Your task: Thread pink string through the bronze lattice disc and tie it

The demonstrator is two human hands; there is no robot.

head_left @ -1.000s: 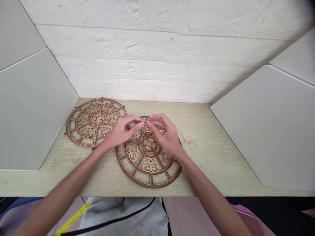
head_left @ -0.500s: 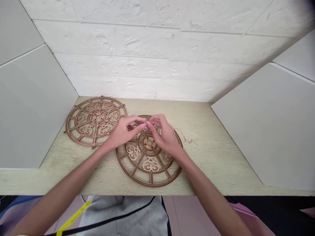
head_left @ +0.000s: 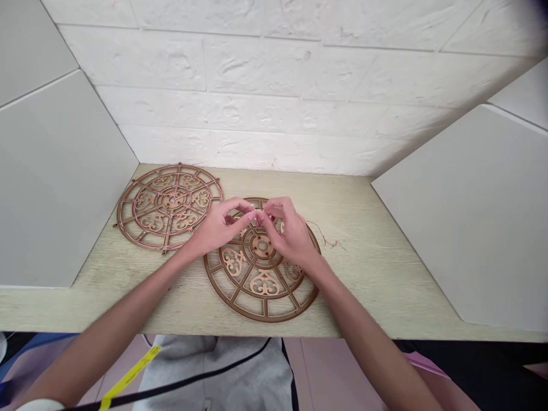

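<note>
Over the far part of a round brown openwork panel (head_left: 265,318), my left hand (head_left: 222,225) and my right hand (head_left: 291,234) meet with thumbs and fingertips pinched. Between the fingertips shows a bit of thin red wire (head_left: 258,220), mostly hidden by them. More thin wire (head_left: 323,234) emerges beyond my right hand and lies on the table, its ends splayed. The panel lies flat, with a ring hub, spokes and scroll cutouts; my hands and right forearm cover part of it.
A second round openwork panel (head_left: 165,249), with reddish wire running along its rings and spokes, lies at the back left. Grey boards (head_left: 47,200) stand at left and right on the pale wooden table (head_left: 368,274). A white brick-patterned wall (head_left: 240,114) rises behind.
The whole view has shifted slightly. My fingertips stay together over the panel, still pinching the red wire with only a small change in finger position.
</note>
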